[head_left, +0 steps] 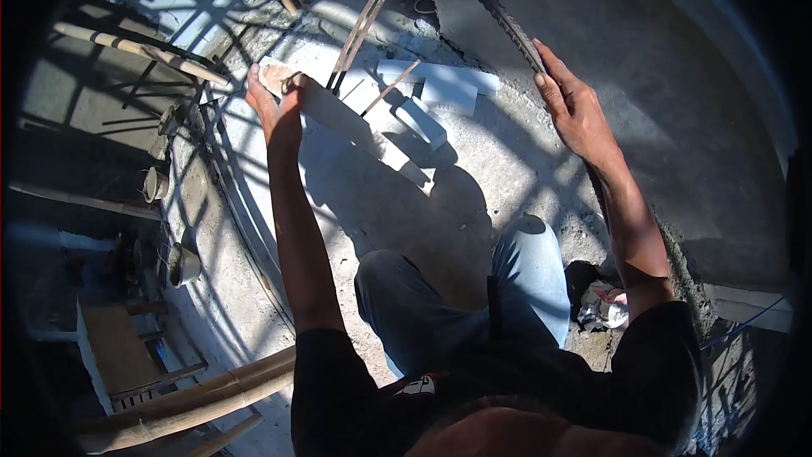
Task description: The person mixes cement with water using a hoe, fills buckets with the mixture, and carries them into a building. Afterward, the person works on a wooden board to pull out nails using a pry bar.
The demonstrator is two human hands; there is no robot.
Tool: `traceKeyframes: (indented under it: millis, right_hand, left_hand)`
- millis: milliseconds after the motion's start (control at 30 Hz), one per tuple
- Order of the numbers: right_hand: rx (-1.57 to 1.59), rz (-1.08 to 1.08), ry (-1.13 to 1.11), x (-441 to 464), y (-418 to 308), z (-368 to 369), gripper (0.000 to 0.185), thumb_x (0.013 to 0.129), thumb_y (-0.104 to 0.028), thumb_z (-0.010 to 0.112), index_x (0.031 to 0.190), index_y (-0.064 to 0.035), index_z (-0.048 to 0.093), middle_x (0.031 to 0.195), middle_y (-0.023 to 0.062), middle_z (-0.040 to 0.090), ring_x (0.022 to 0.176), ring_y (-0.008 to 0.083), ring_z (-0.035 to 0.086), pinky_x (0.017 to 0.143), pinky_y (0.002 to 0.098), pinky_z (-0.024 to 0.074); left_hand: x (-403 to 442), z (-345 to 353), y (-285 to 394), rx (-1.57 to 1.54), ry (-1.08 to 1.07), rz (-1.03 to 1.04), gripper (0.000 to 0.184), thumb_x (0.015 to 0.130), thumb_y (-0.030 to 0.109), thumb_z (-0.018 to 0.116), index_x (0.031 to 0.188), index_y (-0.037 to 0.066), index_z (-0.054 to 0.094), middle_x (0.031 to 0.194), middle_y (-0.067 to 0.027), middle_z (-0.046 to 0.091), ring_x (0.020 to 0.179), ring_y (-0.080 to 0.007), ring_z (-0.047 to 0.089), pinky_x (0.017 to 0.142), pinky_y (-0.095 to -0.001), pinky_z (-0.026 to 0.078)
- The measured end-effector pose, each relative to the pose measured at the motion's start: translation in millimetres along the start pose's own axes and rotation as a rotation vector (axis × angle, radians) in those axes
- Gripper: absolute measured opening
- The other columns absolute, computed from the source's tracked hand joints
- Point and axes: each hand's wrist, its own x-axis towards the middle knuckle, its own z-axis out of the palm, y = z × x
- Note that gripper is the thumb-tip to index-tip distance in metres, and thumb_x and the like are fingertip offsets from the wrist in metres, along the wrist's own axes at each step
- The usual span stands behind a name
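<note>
My left hand (279, 101) is wrapped round the wooden handle of a hand saw (355, 129), whose blade slants down to the right over the concrete floor. My right hand (575, 106) pinches the end of a long, dark, ridged strip (495, 10) that runs up to the top edge. Beyond the saw stand thin upright rods (357, 42). A thinner stick (391, 87) leans beside them. White blocks (423, 123) and flat white pieces (448, 93) lie near these on the floor, between my hands.
Bamboo poles (139, 52) cross at the left, and a thick one (194, 398) lies at lower left. Buckets (183, 265) stand along the floor's left edge. A grey wall surface (677, 118) curves at the right. A crumpled bag (602, 305) is beside my knee.
</note>
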Motion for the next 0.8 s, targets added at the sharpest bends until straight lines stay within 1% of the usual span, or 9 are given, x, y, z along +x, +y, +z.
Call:
traceKeyframes:
  millis: [167,200,267,300,367,433,500,700,800]
  right_hand:
    - [-0.105,0.000,-0.020,-1.2,5.9,9.6,0.048,0.096,-0.026,0.044,0.139,-0.0103,0.031,0.074,0.0249,0.060,0.070,0.0399,0.062,0.067,0.0430,0.0461]
    - [-0.100,-0.156,-0.057,-10.4,39.9,28.4,0.050,0.095,-0.021,0.044,0.140,-0.0081,0.027,0.072,0.0275,0.057,0.067,0.0443,0.059,0.068,0.0446,0.0461]
    - [-0.233,-0.056,-0.375,-39.1,74.9,56.0,0.052,0.093,-0.018,0.046,0.140,-0.0072,0.027,0.081,0.0310,0.058,0.077,0.0447,0.060,0.074,0.0475,0.0448]
    - [-0.193,-0.114,-0.333,-45.0,102.4,68.1,0.049,0.094,-0.019,0.045,0.139,-0.0071,0.031,0.088,0.0310,0.059,0.082,0.0435,0.060,0.078,0.0465,0.0450]
    - [-0.126,-0.068,-0.288,-29.7,66.0,41.0,0.045,0.095,-0.022,0.044,0.137,-0.0085,0.036,0.091,0.0290,0.061,0.085,0.0416,0.062,0.079,0.0438,0.0462]
    - [-0.149,0.063,-0.325,-12.1,35.2,18.4,0.045,0.095,-0.025,0.044,0.137,-0.0118,0.038,0.088,0.0264,0.062,0.078,0.0376,0.064,0.075,0.0413,0.0475]
    - [-0.102,-0.336,0.085,-4.2,39.1,18.2,0.044,0.095,-0.026,0.046,0.137,-0.0142,0.039,0.074,0.0234,0.061,0.062,0.0323,0.061,0.066,0.0405,0.0465]
    - [-0.090,-0.133,0.038,5.6,-3.7,-0.1,0.047,0.096,-0.027,0.046,0.140,-0.0160,0.033,0.060,0.0184,0.054,0.053,0.0350,0.054,0.059,0.0426,0.0429]
    - [-0.158,-0.256,-0.141,-29.9,72.0,57.6,0.051,0.094,-0.023,0.045,0.141,-0.0098,0.027,0.067,0.0246,0.058,0.062,0.0409,0.059,0.066,0.0448,0.0482]
  left_hand:
    - [-6.2,-7.8,8.5,-0.145,-0.026,-0.083,0.083,0.078,0.034,0.067,0.141,0.005,0.022,0.128,-0.0141,0.028,0.112,-0.0238,0.041,0.093,-0.0339,0.037]
    - [-8.1,-8.3,14.1,-0.189,-0.026,-0.110,0.084,0.078,0.033,0.068,0.140,0.004,0.022,0.127,-0.0158,0.028,0.114,-0.0252,0.040,0.095,-0.0359,0.035]
    - [-9.8,-10.4,20.8,-0.126,-0.039,-0.119,0.084,0.079,0.034,0.066,0.140,0.002,0.020,0.127,-0.0181,0.027,0.116,-0.0276,0.038,0.098,-0.0383,0.033]
    - [-7.0,-12.3,15.2,-0.131,-0.043,-0.108,0.084,0.079,0.034,0.066,0.140,0.002,0.020,0.127,-0.0181,0.027,0.116,-0.0276,0.038,0.098,-0.0383,0.033]
    - [-5.5,-16.6,-6.0,-0.277,-0.072,-0.062,0.085,0.079,0.038,0.064,0.140,0.000,0.019,0.129,-0.0191,0.026,0.117,-0.0286,0.038,0.099,-0.0385,0.032]
    - [-5.8,-14.9,11.2,-0.213,-0.048,-0.049,0.087,0.078,0.039,0.064,0.140,-0.001,0.018,0.130,-0.0195,0.025,0.118,-0.0291,0.037,0.100,-0.0386,0.031]
    - [-9.4,-17.5,-5.4,-0.318,-0.065,-0.087,0.087,0.077,0.039,0.064,0.140,0.000,0.019,0.131,-0.0191,0.025,0.119,-0.0289,0.036,0.099,-0.0388,0.031]
    - [-15.4,-21.9,-7.7,-0.341,-0.055,-0.094,0.085,0.079,0.036,0.064,0.141,0.000,0.018,0.132,-0.0184,0.024,0.118,-0.0280,0.036,0.099,-0.0382,0.031]
    - [-16.0,-20.9,-4.4,-0.341,-0.043,-0.072,0.084,0.079,0.035,0.064,0.140,0.000,0.019,0.132,-0.0184,0.024,0.118,-0.0278,0.036,0.099,-0.0381,0.031]
